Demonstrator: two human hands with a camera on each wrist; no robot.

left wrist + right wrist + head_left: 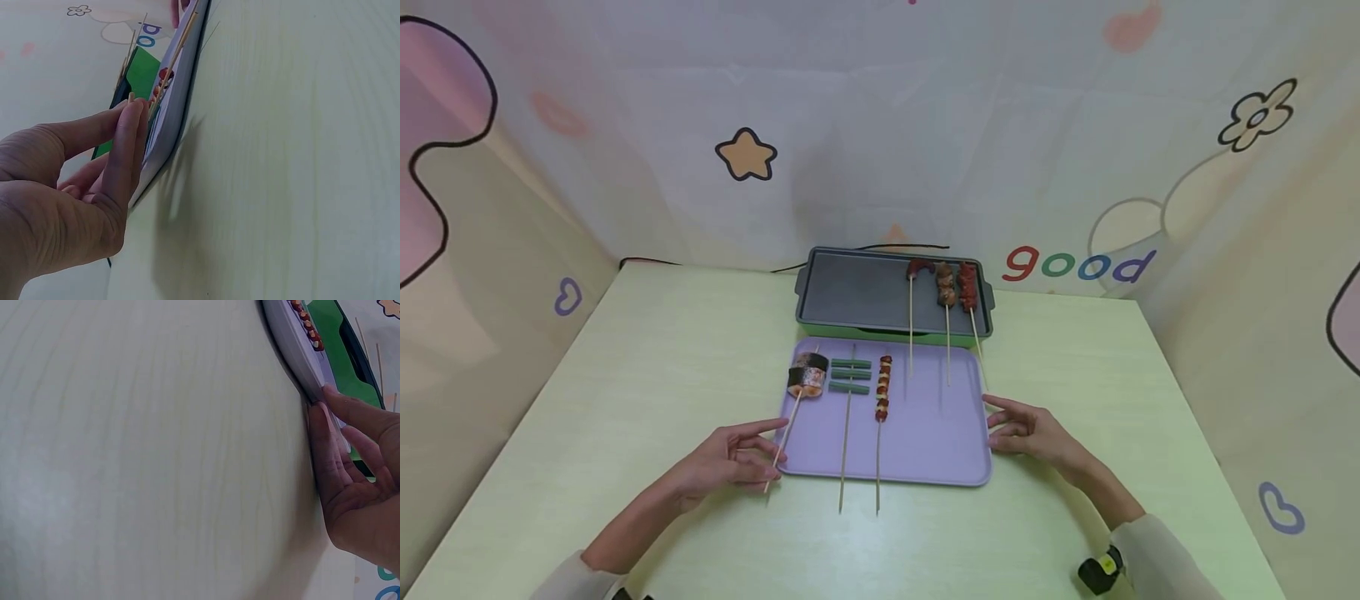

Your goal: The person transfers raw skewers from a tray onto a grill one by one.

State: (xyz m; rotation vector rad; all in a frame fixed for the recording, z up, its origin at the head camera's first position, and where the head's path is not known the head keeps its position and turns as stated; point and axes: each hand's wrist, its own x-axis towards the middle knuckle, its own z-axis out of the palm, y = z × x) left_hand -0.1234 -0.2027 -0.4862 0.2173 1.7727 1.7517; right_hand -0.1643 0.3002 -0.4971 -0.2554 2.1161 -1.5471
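Observation:
My left hand point(733, 457) pinches the lower stick of a skewer point(808, 375) with thick dark-banded chunks, whose food end lies over the left side of the lilac tray point(932, 450). In the left wrist view the stick's end point(131, 97) pokes out between thumb and fingertips. At the opposite side, my right hand point(1030, 429) grips the tray's right rim, thumb and forefinger meeting on its edge in the right wrist view. Also on the tray are a green bean skewer point(850, 375) and a thin red-and-cream skewer point(883, 387), sticks pointing toward me.
Behind the tray stands a green-sided grill with a dark plate point(857, 287). On its right half lie a curled dark-red skewer point(919, 267), a brown chunk skewer point(946, 285) and a red meat skewer point(968, 287), sticks overhanging the tray. A printed cloth point(880, 125) hangs behind the table point(700, 333).

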